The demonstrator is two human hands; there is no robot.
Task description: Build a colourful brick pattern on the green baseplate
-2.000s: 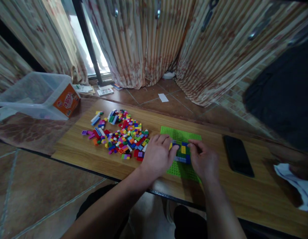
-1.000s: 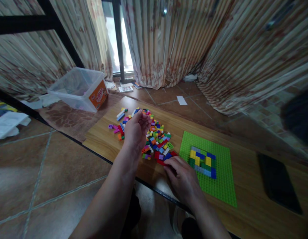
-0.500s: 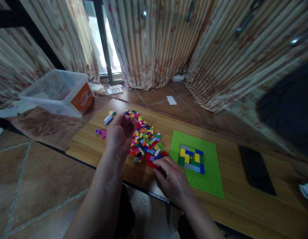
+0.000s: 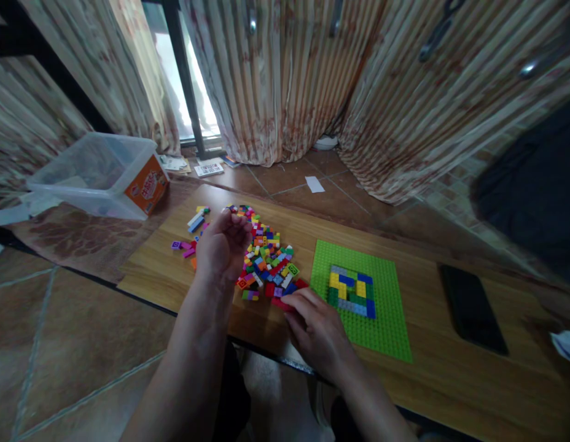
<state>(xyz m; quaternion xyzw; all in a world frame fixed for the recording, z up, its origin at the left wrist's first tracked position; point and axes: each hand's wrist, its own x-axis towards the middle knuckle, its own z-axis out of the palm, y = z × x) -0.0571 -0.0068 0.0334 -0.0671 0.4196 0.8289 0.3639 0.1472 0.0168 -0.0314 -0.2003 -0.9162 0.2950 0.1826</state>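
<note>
My left hand hovers over the pile of small toy building bricks, palm turned up. Its fingers curl loosely, apart from the thumb, and I see nothing in them. My right hand is at the pile's near right edge, thumb and fingers closed around a red brick that they partly cover. Right of that hand lies a green studded baseplate. On it, yellow, blue, green and grey bricks form a flat block.
Purple bricks and a blue brick lie left of the pile. A black phone rests on the wooden table at the right. A clear plastic bin with an orange label stands beyond the left end.
The whole view has shifted slightly, so everything sits a little further left. My left hand keeps its pose; my right hand stays at the red brick with hardly any motion.
</note>
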